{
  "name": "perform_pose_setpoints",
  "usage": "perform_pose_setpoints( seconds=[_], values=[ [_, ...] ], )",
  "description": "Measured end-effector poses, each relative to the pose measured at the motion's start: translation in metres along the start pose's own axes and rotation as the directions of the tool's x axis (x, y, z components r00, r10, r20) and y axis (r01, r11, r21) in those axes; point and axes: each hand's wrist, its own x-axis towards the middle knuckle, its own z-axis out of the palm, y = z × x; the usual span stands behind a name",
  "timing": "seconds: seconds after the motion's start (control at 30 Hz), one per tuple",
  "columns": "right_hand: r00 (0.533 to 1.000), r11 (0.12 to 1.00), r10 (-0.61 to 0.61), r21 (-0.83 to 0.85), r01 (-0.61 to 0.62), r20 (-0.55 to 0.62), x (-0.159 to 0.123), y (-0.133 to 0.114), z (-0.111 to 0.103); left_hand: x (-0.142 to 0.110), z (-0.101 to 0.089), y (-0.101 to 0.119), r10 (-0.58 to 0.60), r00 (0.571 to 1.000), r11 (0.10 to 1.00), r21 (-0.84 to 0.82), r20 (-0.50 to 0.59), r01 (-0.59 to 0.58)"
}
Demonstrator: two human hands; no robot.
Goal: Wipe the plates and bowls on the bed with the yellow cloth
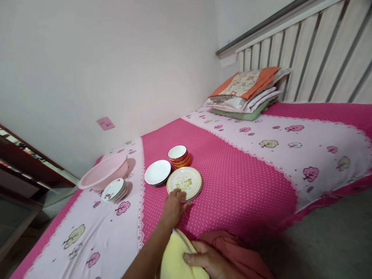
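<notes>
My left hand (173, 206) reaches forward to a stack of cream plates with a green flower print (185, 181) on the pink bedsheet. Its fingers lie over the near rim and the thumb sits beside it, pinching the top plate's edge. My right hand (207, 260) stays low near me, its fingers closed on a yellow cloth (174, 260) that lies against orange fabric (232, 252). Close behind the flowered plates are a stack of plain white plates (157, 172) and a stack of orange bowls with white insides (178, 155).
A pink plastic basin (103, 172) and a stack of small patterned plates (114, 190) sit to the left. Folded pillows and bedding (245, 93) lie by the slatted headboard (314, 58). A wooden frame (26, 170) stands at far left beside the bed (247, 186).
</notes>
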Motion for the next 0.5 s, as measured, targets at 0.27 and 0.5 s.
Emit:
perform_pose_setpoints(
  seconds=[0.27, 0.5],
  values=[
    [0.997, 1.000, -0.012, 0.024, 0.010, 0.073, 0.000, -0.005, 0.001, 0.007, -0.002, -0.023, -0.285, 0.931, 0.937, -0.269, -0.226, 0.222],
    [0.998, 1.000, 0.017, -0.008, -0.017, 0.055, 0.003, -0.004, -0.004, 0.059, -0.048, -0.073, -0.752, 0.643, 0.548, -0.677, -0.142, 0.492]
  ],
)
